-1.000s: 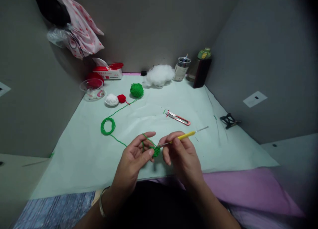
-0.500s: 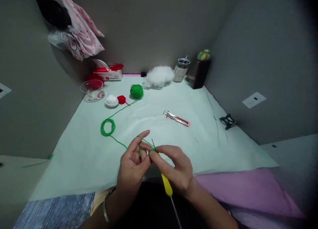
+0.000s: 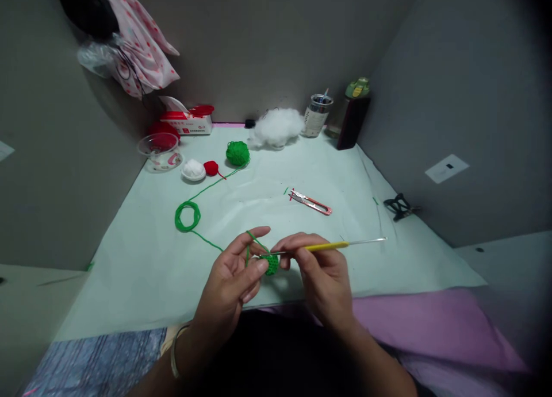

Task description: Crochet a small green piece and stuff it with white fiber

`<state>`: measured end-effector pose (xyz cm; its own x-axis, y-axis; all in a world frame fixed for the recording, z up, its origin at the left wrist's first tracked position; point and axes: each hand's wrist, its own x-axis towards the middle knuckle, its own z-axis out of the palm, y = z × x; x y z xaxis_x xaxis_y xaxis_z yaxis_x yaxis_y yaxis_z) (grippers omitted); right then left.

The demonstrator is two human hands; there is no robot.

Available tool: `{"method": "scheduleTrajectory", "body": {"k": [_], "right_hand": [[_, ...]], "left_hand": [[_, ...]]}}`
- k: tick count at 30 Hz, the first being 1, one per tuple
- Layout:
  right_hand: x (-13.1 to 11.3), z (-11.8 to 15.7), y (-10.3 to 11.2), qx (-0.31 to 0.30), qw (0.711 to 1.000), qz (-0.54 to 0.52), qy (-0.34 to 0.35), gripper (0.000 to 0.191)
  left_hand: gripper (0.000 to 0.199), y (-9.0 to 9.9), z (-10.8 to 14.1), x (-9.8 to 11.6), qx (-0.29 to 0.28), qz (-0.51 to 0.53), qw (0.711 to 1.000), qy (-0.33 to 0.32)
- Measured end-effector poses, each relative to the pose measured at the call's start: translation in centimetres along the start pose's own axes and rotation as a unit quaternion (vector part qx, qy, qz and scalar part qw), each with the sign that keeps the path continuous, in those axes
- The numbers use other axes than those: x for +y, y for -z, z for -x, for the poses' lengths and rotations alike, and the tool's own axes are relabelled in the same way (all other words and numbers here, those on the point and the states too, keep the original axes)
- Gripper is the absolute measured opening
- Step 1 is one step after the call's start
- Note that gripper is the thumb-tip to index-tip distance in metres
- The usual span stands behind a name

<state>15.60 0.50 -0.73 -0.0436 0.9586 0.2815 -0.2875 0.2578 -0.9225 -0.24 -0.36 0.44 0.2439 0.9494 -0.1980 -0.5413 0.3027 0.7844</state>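
A small round green crochet piece (image 3: 270, 264) is pinched between the thumb and fingers of my left hand (image 3: 235, 270). Green yarn (image 3: 207, 241) runs over that hand's raised index finger from a loose coil (image 3: 187, 216) on the table. My right hand (image 3: 325, 270) grips a crochet hook with a yellow handle (image 3: 328, 246); it lies nearly level, its tip at the top edge of the green piece. Behind the coil sits a green yarn ball (image 3: 237, 153). Thread snips (image 3: 310, 203) rest beyond my right hand.
White stuffing (image 3: 278, 127), a can of pens (image 3: 317, 116) and a bottle (image 3: 356, 98) stand at the back. A clear tub (image 3: 160, 153), a white ball (image 3: 194, 170) and a red ball (image 3: 211, 168) are at left. Black scissors (image 3: 399, 207) lie at right.
The hook has swung from steeply slanted to nearly level, pointing left. My right hand has turned and moved slightly right, and the round green piece now shows more fully.
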Motion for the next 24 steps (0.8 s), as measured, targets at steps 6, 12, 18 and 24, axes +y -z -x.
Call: {"method": "scheduleTrajectory", "body": {"k": [6, 12, 18, 24], "right_hand": [[-0.4, 0.1, 0.0, -0.003, 0.998, -0.066, -0.022, 0.018], [-0.7, 1.0, 0.3, -0.049, 0.963, 0.213, 0.157, 0.025], [-0.3, 1.5, 0.9, -0.081, 0.848, 0.413, 0.322, 0.033], [-0.3, 0.5, 0.3, 0.038, 0.994, 0.07, 0.078, 0.022]], "left_hand": [[0.043, 0.2, 0.0, 0.3, 0.025, -0.016, 1.0, -0.001], [0.041, 0.2, 0.5, -0.6, 0.087, -0.112, 0.986, -0.091], [0.055, -0.1, 0.3, -0.8, 0.048, -0.009, 0.999, 0.009], [0.041, 0.0, -0.3, 0.1, 0.021, 0.049, 0.998, 0.038]]}}
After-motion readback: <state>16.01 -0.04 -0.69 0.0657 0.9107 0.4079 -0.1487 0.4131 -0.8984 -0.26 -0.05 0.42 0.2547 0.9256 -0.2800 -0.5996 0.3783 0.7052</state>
